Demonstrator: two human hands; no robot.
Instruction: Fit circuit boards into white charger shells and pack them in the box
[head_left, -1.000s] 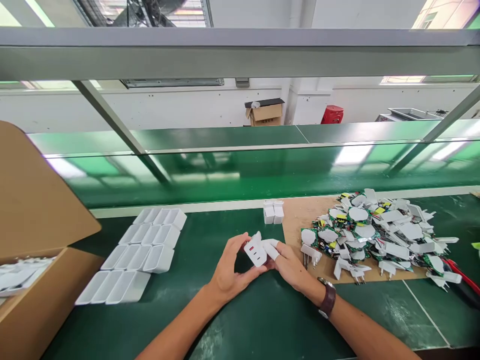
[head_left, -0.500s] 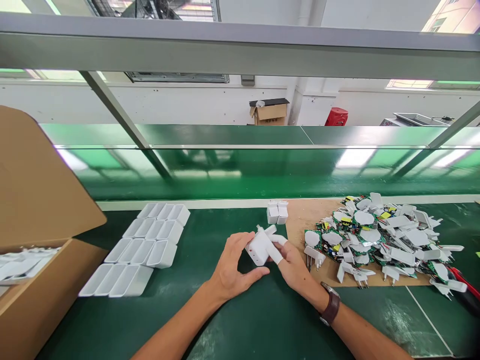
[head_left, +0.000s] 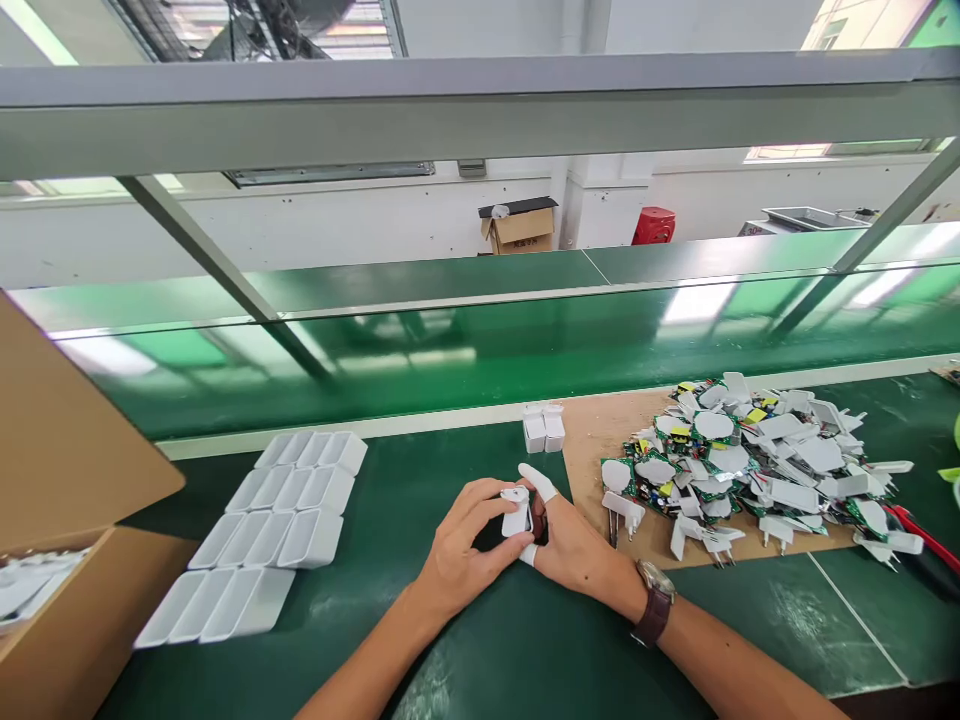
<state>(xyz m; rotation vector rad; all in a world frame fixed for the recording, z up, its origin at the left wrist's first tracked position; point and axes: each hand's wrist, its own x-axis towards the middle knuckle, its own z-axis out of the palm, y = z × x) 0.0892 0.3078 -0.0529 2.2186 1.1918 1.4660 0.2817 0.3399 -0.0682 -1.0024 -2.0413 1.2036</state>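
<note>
White, blocky housing (head_left: pixel 515 517), partly hidden, in the pinch of left fingers (head_left: pixel 484 510) and right fingers (head_left: pixel 541 483).

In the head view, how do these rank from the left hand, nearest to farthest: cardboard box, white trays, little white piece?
1. Little white piece: held at the fingers of the left hand.
2. White trays: to its left.
3. Cardboard box: far left.

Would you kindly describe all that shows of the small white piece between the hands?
The small white piece looks like smooth plastic, with a flat face and a rounded part on top. The left hand grips it over the green tabletop; the right hand is close beside it, contact unclear. The rest is hidden.
</note>
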